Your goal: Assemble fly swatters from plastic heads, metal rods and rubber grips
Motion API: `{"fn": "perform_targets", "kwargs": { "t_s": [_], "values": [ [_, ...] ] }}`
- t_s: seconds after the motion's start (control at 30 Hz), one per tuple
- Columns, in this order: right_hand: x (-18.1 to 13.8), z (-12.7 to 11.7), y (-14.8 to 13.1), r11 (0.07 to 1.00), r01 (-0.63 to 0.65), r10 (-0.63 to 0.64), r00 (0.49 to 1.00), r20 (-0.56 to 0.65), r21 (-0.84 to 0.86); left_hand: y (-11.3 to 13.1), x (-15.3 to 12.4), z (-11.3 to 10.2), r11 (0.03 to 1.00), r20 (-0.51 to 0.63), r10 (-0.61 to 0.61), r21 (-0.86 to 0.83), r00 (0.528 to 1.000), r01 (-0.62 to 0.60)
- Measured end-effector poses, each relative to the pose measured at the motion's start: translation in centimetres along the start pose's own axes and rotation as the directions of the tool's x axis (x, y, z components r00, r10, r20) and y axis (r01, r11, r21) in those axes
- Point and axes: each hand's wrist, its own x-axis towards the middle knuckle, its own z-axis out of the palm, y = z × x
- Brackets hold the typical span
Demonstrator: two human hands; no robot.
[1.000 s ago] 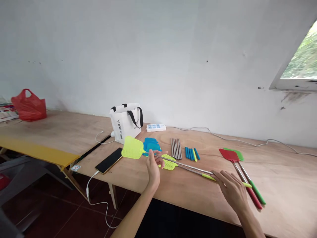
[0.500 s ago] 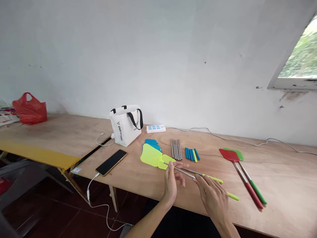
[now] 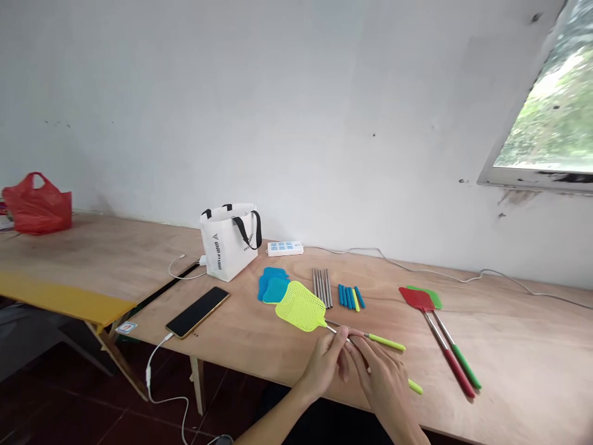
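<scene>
A yellow fly swatter lies across both hands, its perforated head (image 3: pixel 301 306) pointing left and its yellow handle end (image 3: pixel 416 386) sticking out past my right hand. My left hand (image 3: pixel 324 361) pinches the metal rod a little below the head. Close against it, my right hand (image 3: pixel 382 374) is closed around the swatter farther down, covering part of rod and handle. Just beyond my fingers lies another yellow handle (image 3: pixel 386 342) on a thin rod; what its far end joins is hidden. Blue swatter heads (image 3: pixel 273 284) sit left of the yellow head.
Several metal rods (image 3: pixel 323 288) and short blue grips (image 3: pixel 345 296), one yellow among them, lie behind my hands. A red swatter (image 3: pixel 417 298) overlaps a green swatter (image 3: pixel 467 364) at right. At left are a phone (image 3: pixel 197 312), a white bag (image 3: pixel 227 247) and a power strip (image 3: pixel 285 248).
My hands have come closer together on the swatter. Its yellow head now shows whole, covering where a second yellow head was visible. The view has shifted slightly right.
</scene>
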Motion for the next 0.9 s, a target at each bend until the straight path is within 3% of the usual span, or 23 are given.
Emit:
{"fn": "perform_targets", "kwargs": {
  "t_s": [0.13, 0.3, 0.47, 0.53, 0.6, 0.7, 0.8, 0.9],
  "values": [
    [-0.3, 0.4, 0.7, 0.996, -0.049, 0.044, 0.996, 0.073, 0.074, 0.2, 0.2, -0.3, 0.998, 0.006, 0.055, 0.005, 0.998, -0.055],
    [-0.6, 1.4, 1.6, 0.991, -0.120, 0.113, 0.988, 0.109, 0.063, 0.0, 0.6, -0.8, 0.998, -0.103, 0.061, -0.021, 0.993, -0.064],
    [-0.4, 1.3, 1.9, 0.998, -0.053, 0.050, 0.996, 0.078, 0.038, 0.7, 0.8, -1.1, 0.997, -0.135, 0.043, -0.060, 0.990, -0.051],
    [-0.2, 0.8, 2.4, 1.000, -0.020, 0.020, 0.997, 0.074, -0.008, 1.6, 1.0, -1.9, 0.993, -0.200, 0.058, -0.088, 0.978, -0.077],
    [0.0, 0.0, 3.8, 0.997, 0.012, -0.006, 0.997, 0.073, -0.080, 2.8, 1.3, -3.6, 0.981, -0.352, 0.106, -0.114, 0.930, -0.154],
    [0.0, -1.5, 7.2, 0.985, 0.047, -0.031, 0.995, 0.098, -0.166, 5.3, 1.6, -7.4, 0.943, -0.550, 0.182, -0.138, 0.815, -0.304],
    [-0.7, -2.7, 11.4, 0.986, 0.039, -0.019, 0.992, 0.122, -0.162, 7.4, 1.5, -10.9, 0.915, -0.632, 0.222, -0.128, 0.743, -0.382],
    [-1.9, -3.2, 14.9, 0.987, 0.005, 0.012, 0.994, 0.108, -0.158, 8.4, 1.1, -12.3, 0.907, -0.640, 0.246, -0.113, 0.728, -0.406]
  ]
}}
